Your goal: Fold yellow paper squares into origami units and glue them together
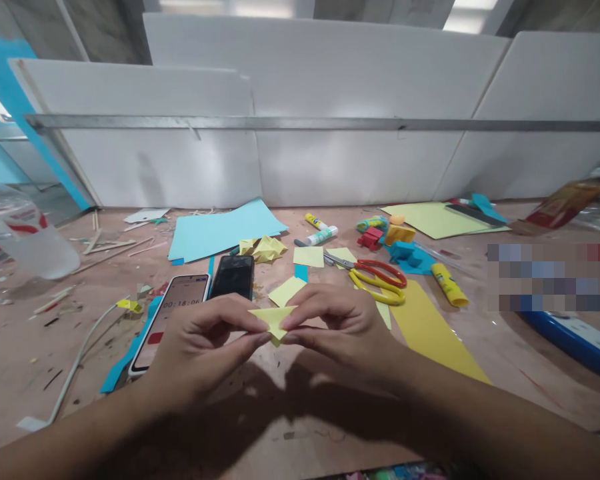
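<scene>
A small folded piece of yellow paper [274,320] is held above the pinkish table [40,347] between both hands. My left hand [205,343] pinches its left side with thumb and fingers closed. From the right, my right hand [343,327] pinches the other side, fingers curled. The paper forms a small triangle with a point hanging down.
Two phones [175,320] [233,276] lie just behind my left hand, one showing a timer. Red-and-yellow scissors [377,277], glue sticks [321,236], yellow paper squares [309,257], a light blue sheet [220,230], a yellow strip [435,333] and small paper models [400,243] lie beyond. White boards [300,120] stand behind.
</scene>
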Motion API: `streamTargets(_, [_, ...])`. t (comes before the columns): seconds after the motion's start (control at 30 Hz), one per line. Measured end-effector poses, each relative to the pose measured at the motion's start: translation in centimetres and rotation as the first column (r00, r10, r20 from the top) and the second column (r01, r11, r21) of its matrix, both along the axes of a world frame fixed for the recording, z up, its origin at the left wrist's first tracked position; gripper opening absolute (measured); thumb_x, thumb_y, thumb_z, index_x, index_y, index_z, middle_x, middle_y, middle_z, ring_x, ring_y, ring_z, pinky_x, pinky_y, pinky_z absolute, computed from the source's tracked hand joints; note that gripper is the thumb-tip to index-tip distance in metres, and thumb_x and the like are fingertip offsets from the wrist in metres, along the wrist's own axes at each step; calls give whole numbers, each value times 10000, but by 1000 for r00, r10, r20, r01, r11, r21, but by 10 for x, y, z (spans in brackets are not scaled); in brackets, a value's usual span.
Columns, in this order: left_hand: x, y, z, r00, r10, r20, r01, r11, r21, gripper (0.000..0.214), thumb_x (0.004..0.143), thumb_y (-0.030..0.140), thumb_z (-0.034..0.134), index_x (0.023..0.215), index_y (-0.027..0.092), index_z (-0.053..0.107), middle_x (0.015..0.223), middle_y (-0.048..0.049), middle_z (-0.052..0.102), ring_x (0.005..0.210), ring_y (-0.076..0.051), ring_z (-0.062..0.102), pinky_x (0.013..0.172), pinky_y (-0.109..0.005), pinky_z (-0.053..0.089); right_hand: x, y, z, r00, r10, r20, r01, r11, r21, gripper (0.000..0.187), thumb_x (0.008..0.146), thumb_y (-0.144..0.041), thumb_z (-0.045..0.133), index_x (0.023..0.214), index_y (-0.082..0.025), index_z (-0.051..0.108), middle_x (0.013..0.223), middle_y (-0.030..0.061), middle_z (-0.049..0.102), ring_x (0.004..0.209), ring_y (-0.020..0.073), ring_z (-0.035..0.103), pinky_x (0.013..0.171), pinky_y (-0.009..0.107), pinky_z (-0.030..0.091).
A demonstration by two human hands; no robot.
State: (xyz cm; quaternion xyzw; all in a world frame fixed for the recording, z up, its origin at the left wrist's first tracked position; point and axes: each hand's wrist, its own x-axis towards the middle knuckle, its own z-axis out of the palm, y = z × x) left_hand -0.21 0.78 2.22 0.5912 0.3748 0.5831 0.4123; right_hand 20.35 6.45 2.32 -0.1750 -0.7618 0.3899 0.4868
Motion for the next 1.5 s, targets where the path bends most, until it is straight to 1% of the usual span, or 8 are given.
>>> streamTargets(0.2, [0, 1, -1, 999, 34, -6, -34, 999, -22, 224, 719, 39, 834, 762, 259, 832, 763, 6, 797, 726, -112, 721, 697, -170, 566, 1, -2, -3, 998, -60, -19, 60, 998, -19, 44, 794, -191, 856, 799, -200, 814, 752, 39, 776, 687, 143, 714, 647, 243, 574])
streamTargets(0.37, [3, -2, -1, 994, 104, 28, -101, 990, -99, 166, 688, 77, 856, 678, 235, 808, 731, -2, 784, 676, -112, 709, 621, -156, 552, -1, -6, 0, 999, -49, 9, 50, 980, -194, 121, 724, -215, 910, 753, -194, 794, 724, 23, 757, 673, 140, 691, 623, 244, 561])
streamTargets(0.47, [8, -3, 0, 993, 109, 35, -104, 986, -130, 128, 693, 106, 856, 668, 213, 789, 708, -5, 765, 659, -115, 697, 617, -169, 550, -6, -11, 1, 995, -83, -47, 62, 938, -341, 140, 730, -211, 895, 703, -186, 760, 704, 14, 743, 650, 124, 674, 599, 231, 549])
streamTargets(0.6, [13, -4, 0, 989, 140, 39, -131, 975, -180, 116, 723, 173, 853, 663, 189, 756, 692, -13, 743, 657, -125, 682, 624, -193, 547, -11, -14, 2, 986, -65, -151, -18, 870, -493, 215, 687, -203, 914, 667, -179, 701, 684, -6, 737, 644, 122, 694, 608, 232, 574])
streamTargets(0.77, [18, -4, -2, 988, 155, 24, -148, 971, -186, 157, 745, 177, 842, 657, 188, 713, 688, 9, 726, 650, -105, 663, 621, -172, 528, -13, -15, 2, 990, -102, -101, 14, 765, -644, 279, 603, -153, 950, 650, -170, 676, 683, -23, 738, 646, 107, 691, 630, 213, 567])
streamTargets(1.1, [18, -2, -1, 987, 159, -3, -153, 946, -287, 198, 726, 240, 845, 657, 170, 674, 713, -3, 723, 671, -119, 660, 625, -192, 522, -15, -15, 3, 990, -131, -61, 52, 719, -693, 302, 589, -176, 958, 641, -158, 661, 663, -30, 738, 620, 82, 659, 619, 188, 522])
streamTargets(1.23, [18, -3, -1, 981, 191, -28, -189, 922, -337, 216, 719, 275, 846, 670, 169, 664, 698, 9, 701, 644, -107, 631, 592, -181, 495, -17, -16, 2, 988, -146, -38, 79, 713, -697, 309, 593, -206, 957, 639, -157, 655, 645, -31, 722, 609, 89, 649, 612, 205, 518])
streamTargets(1.5, [20, -2, 1, 982, 186, -39, -188, 923, -334, 236, 686, 294, 848, 645, 171, 652, 635, 17, 672, 599, -105, 614, 556, -179, 489, -17, -13, 1, 985, -170, -12, 115, 717, -688, 334, 608, -255, 946, 652, -164, 627, 643, -28, 714, 613, 96, 630, 618, 222, 495])
